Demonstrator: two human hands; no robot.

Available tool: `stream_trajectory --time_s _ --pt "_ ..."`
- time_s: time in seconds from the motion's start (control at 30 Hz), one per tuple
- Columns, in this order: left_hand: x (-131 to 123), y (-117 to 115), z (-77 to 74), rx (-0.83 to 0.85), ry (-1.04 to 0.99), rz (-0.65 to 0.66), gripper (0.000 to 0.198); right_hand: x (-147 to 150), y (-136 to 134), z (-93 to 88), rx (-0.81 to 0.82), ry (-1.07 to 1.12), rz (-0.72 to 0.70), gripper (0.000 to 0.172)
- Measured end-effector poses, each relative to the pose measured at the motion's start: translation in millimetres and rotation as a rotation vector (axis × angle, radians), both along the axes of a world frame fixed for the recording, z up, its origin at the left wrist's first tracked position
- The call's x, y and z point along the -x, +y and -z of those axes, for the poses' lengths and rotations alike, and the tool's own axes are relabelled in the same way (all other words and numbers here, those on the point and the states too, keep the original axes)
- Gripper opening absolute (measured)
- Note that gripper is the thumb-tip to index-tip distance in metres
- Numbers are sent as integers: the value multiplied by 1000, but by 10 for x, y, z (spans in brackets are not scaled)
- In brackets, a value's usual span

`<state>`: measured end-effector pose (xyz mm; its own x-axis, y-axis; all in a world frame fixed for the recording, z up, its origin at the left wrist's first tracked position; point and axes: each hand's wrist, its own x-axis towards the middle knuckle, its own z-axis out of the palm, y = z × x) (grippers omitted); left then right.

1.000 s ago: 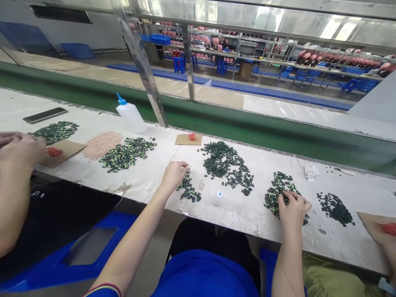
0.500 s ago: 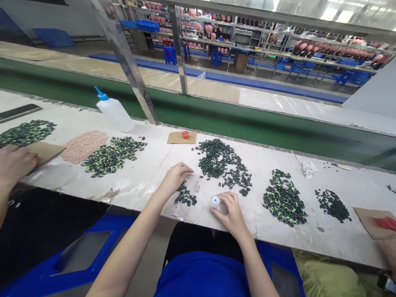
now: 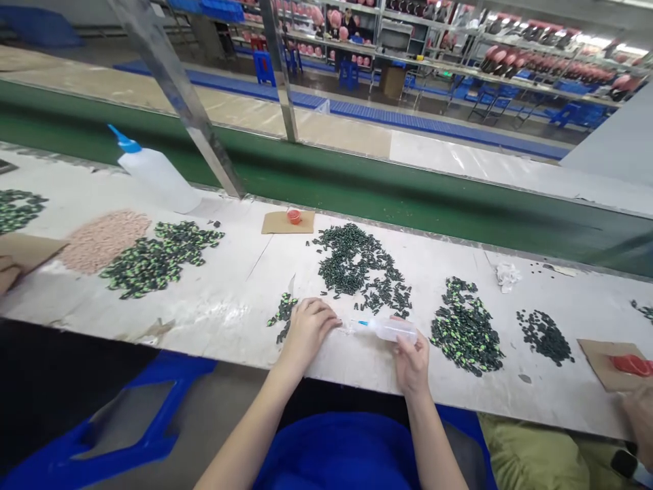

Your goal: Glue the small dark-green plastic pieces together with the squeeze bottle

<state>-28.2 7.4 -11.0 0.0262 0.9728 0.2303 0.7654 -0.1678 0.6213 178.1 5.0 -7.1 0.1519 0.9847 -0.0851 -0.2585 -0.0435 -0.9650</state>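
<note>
A: Right hand [image 3: 412, 354] status?

B: Holding. Thumb and fingers closed round the small bottle [image 3: 395, 330]. Bottle tipped over nearly level, off to that hand's left, blue nozzle [image 3: 363, 322] aimed at the left hand [image 3: 312, 327].

A: And the left?

B: Palm down, fingers bunched narrow. Fingertips at the surface [image 3: 229, 340] or just above it, can't tell which. Dark speck at the tips; too small to say whether a piece is pinched there.

A: Nozzle in contact?

B: No. Apart from the left fingertips, short gap.

A: Parts layout?

B: Plain dark heap [image 3: 339, 273] just beyond both hands. Green-flecked heap [image 3: 465, 333] right of the right hand, smaller black heap [image 3: 548, 340] past that. Small flecked cluster [image 3: 282, 312] just beside the left hand, outer side. Red cup [image 3: 294, 216] on cardboard [image 3: 274, 223], well beyond the left hand.

A: Step?

B: Reads as lining the bottle up with whatever is at the left fingertips. No flow visible.

A: Next move calls for?

B: Probably steady left fingers, nozzle tip brought right to the spot, light squeeze. Heavy pressure would likely flood anything that small.
</note>
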Motion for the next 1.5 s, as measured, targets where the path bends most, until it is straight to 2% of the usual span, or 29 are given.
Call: stream_trajectory --time_s 0.1,0.27,0.47,0.63,0.87,1.13,1.5 --pt "31 -13 13 46 0 27 8 39 52 0 52 78 75 28" --pt "86 -51 67 81 -68 57 21 103 39 -23 72 -20 -101 35" --pt "83 -72 58 74 -110 52 21 209 18 -79 67 -228 34 29" --pt "37 -62 41 51 -102 84 15 249 41 -89 77 -333 14 28" --pt "34 -64 64 23 -94 54 8 250 44 -78 117 -407 -13 26" --pt "44 -86 97 -40 -83 64 7 239 32 -42 140 -421 -55 27" --pt "43 -81 86 -12 -75 49 6 242 29 -36 141 -456 -50 29"
